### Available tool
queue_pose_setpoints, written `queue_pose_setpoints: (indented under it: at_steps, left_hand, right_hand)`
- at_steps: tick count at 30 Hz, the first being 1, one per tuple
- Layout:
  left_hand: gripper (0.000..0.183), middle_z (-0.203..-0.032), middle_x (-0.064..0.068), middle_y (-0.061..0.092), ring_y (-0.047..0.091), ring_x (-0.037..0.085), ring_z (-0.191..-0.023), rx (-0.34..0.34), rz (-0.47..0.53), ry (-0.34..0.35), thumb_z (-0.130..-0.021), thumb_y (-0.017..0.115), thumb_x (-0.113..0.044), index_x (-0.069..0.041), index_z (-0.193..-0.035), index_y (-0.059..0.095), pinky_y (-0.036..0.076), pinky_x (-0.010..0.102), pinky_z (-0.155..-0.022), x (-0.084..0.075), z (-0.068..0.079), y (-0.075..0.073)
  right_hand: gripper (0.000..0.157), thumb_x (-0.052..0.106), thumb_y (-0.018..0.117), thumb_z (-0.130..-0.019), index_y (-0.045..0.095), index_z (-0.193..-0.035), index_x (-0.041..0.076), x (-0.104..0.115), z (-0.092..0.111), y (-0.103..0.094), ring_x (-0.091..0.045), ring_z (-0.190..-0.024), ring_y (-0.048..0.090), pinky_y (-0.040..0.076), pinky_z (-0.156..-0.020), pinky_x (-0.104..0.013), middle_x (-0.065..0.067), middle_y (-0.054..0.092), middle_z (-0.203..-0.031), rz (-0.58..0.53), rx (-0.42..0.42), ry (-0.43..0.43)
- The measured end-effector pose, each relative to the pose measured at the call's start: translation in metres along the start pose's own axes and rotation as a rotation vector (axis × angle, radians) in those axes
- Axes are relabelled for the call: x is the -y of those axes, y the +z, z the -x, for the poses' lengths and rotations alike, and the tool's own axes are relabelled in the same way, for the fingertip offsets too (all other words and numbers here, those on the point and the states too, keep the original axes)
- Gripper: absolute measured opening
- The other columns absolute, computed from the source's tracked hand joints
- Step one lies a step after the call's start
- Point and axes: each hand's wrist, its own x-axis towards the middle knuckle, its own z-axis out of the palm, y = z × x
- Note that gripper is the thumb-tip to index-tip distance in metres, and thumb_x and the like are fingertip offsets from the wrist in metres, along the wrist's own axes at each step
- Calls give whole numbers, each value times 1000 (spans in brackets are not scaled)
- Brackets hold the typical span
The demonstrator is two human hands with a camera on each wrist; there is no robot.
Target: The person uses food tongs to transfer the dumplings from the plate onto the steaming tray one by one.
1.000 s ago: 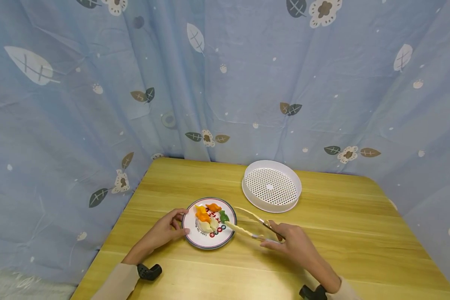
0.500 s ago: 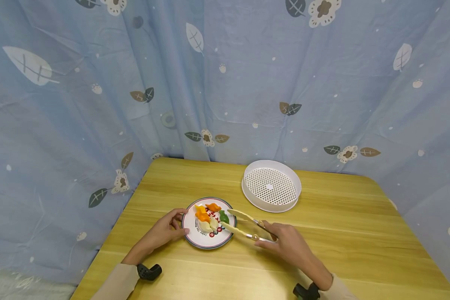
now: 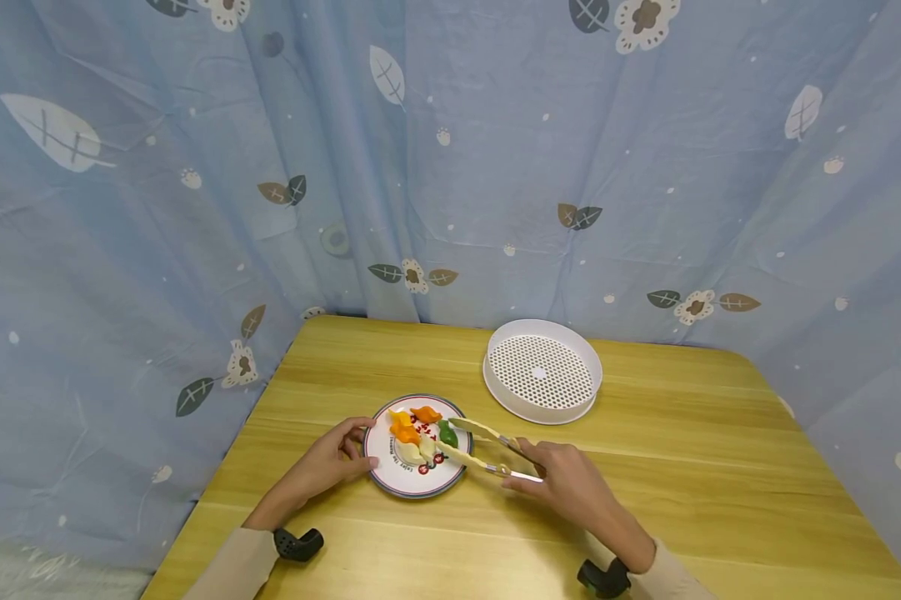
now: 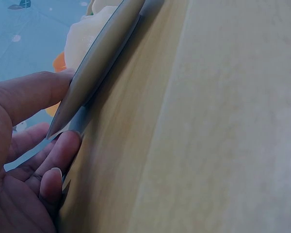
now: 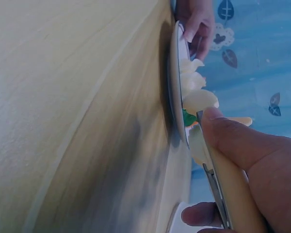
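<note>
Head view: the tongs (image 3: 471, 459) were gripped by the right hand (image 3: 570, 479), with thumb and fingers bent about the two arms. These arms were spread, and their tips were held over the right side of the plate (image 3: 420, 486). Between the tips the green dumpling (image 3: 447, 434) was seen resting on the plate, the farther tip being placed just behind it and the nearer one just in front; whether it was touched by either could not be told. From the right fingers themselves it was set apart by the forward length of the tongs. At its left, the plate was held by the left hand (image 3: 330, 458), its rim being pinched between thumb and bent fingers. Close by the nearer tip one cream dumpling (image 3: 427, 450) was crowded, with a second cream dumpling (image 3: 408, 454) next to it on the left, so that this side of the green dumpling was partly hemmed in. Farther back on the plate an orange dumpling (image 3: 426, 414), a yellow dumpling (image 3: 400, 418) and another orange dumpling (image 3: 404, 433) were grouped. In the right wrist view the green dumpling was largely hidden. Beyond the plate and to the right, the white sieve (image 3: 513, 402) was placed on the table (image 3: 690, 458), which was backed by a patterned curtain (image 3: 495, 167). On each wrist a black device (image 3: 297, 545) was worn.
</note>
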Motion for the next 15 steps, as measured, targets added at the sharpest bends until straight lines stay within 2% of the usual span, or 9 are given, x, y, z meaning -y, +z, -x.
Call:
queue_pose_setpoints:
  at_steps: [15]
  left_hand:
    - [62,-118,10,58,53,22,-86,8,3,4,-88,85,-20,-10,-142,55,44,26,-66,-1,1,-1]
  right_hand:
    - [61,57,76,-85,74,-128,14,5,-5,-3,-1,-57,30,30,-51,-23,16,30,-62,-23,24,27]
